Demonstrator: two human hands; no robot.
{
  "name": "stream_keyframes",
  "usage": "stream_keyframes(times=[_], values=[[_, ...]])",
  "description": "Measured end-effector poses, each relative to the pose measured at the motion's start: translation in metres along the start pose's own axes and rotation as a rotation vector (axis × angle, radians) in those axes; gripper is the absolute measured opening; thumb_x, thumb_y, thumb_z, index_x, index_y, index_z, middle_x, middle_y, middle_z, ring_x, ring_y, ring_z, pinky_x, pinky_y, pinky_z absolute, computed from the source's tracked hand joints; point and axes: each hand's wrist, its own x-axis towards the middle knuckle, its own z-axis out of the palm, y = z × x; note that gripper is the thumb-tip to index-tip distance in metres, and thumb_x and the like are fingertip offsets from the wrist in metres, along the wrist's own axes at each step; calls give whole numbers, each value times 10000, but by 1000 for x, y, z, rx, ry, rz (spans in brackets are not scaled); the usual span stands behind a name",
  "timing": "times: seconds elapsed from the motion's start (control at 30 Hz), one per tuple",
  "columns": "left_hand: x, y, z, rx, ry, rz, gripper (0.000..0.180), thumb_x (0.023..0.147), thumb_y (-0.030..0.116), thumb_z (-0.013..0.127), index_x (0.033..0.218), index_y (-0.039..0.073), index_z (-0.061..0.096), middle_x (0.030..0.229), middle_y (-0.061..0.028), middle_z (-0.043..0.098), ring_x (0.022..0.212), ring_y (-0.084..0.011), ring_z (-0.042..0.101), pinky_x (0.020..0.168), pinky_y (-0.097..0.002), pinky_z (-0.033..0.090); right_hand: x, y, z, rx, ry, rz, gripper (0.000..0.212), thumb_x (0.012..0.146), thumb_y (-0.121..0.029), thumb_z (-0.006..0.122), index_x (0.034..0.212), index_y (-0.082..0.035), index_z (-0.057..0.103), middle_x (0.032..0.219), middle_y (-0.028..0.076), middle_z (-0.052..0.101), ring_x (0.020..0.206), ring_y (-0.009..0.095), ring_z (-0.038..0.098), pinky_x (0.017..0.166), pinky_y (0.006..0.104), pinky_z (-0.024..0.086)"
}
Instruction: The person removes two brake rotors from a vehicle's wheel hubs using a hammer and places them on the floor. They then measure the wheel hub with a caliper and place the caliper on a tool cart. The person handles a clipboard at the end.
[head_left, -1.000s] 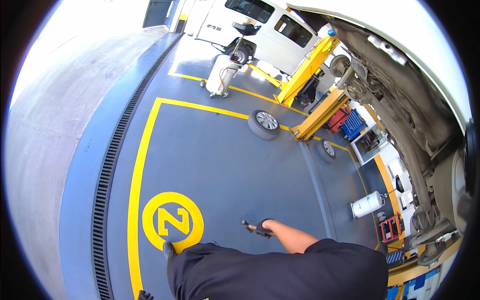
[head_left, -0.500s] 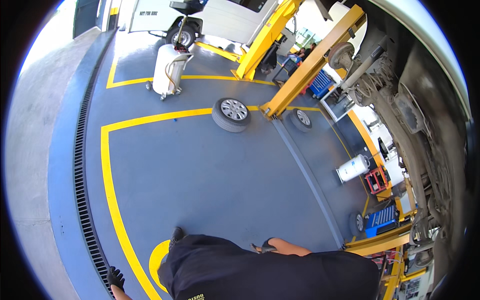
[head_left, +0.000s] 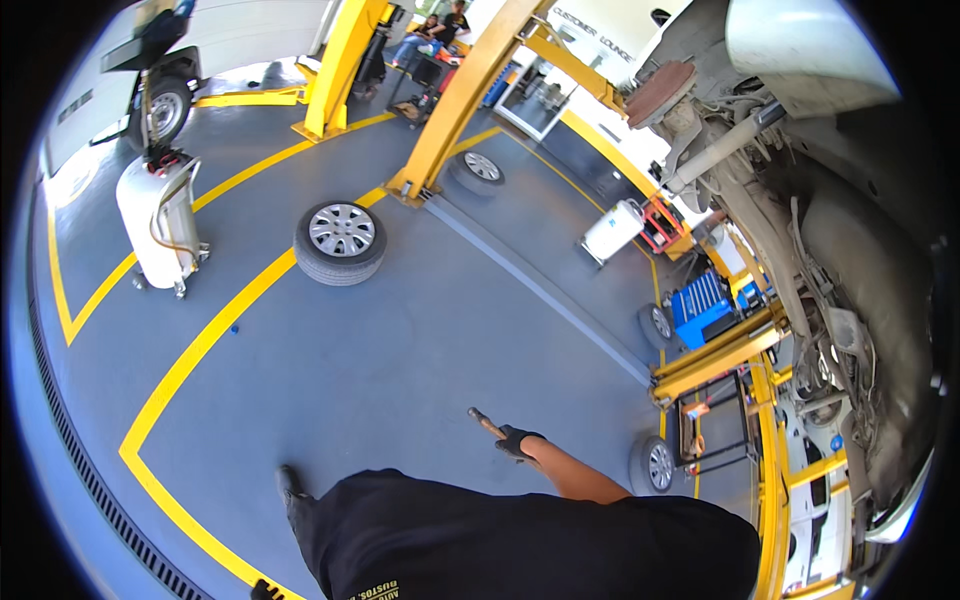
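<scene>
Clutching a short tool (head_left: 485, 419), the gloved right hand (head_left: 517, 442) is clamped around it — to the near right of the silver-rimmed wheel (head_left: 341, 236). The left hand (head_left: 264, 590), well apart on the wheel's near side, is cut off — its grip cannot be told. A white tank (head_left: 160, 222) stands left of the wheel.

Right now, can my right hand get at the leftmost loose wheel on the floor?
Probably not: your right hand already grips a tool, and the wheel lies ahead, seemingly beyond arm's reach.
</scene>
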Motion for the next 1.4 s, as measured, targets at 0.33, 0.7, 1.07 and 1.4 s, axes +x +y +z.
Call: stream_keyframes(times=[0.33, 0.7, 1.07, 1.4], values=[[-52, 621, 298, 428, -139, 728, 448, 927, 498, 601, 1327, 297, 589, 1156, -1, 647, 944, -249, 576, 782, -454, 419, 82, -11, 100, 473, -204, 472, 377, 952, -372, 597, 1058, -23, 693, 907, 145, 703, 798, 270, 676, 737, 468, 541], [-218, 672, 864, 1516, -865, 560, 403, 962, 366, 629, 1266, 102, 631, 1129, -98, 720, 931, -252, 689, 793, -380, 528, 32, -199, -63, 718, 297, 724, 405, 995, -430, 538, 1271, -149, 635, 1179, 113, 734, 1073, 334, 707, 877, 472, 545], [-496, 511, 1241, 1793, -1988, 661, 419, 1027, 305, 615, 1326, 12, 621, 1279, -105, 682, 1148, -198, 650, 921, -320, 504, -29, -384, -385, 982, 1476, 1191, 280, 1045, -329, 529, 1179, -84, 513, 916, 236, 689, 848, 476, 652, 734, 560, 488], [-989, 327, 1113, 145, -3289, 1024, 351, 1069, 229, 521, 1343, 27, 606, 1391, -173, 596, 1307, -288, 544, 1128, -387, 398, -78, -410, -521, 130, 2238, 1283, 319, 978, -160, 630, 1232, -59, 466, 881, 267, 680, 790, 490, 662, 657, 553, 516]])
